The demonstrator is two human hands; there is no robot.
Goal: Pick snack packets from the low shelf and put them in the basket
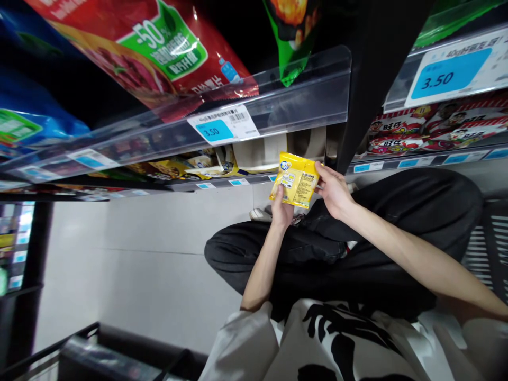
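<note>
Pale gray tiles make up the floor (pixel 151 275), crossed by thin joints, and dark shelving runs along the far side under dim store light. A red bag (pixel 178 47) lies over the clear shelf lip (pixel 313 95), which carries a price label (pixel 222 127) reading 3.50, with blue bags (pixel 32 116) at its left. On the bottom shelf sit yellow packs (pixel 198 164) and a cream carton (pixel 262 153); red and white packs (pixel 428 127) lie beyond a black upright (pixel 359 90).

The bottom shelf's edge borders the floor, which stretches left from the folded legs (pixel 242 246). A black frame (pixel 95 330) bounds it near the lower left, and a slatted black crate (pixel 494 238) stands by the right knee.

The yellow packet (pixel 297 181) is held in front of the bottom shelf, above the legs. The left grip (pixel 282 212) is closed on its lower left part, thumb across the face, other fingers hidden. The right grip (pixel 333 190), slightly open, holds the right edge near the upper corner; how firmly cannot be told
</note>
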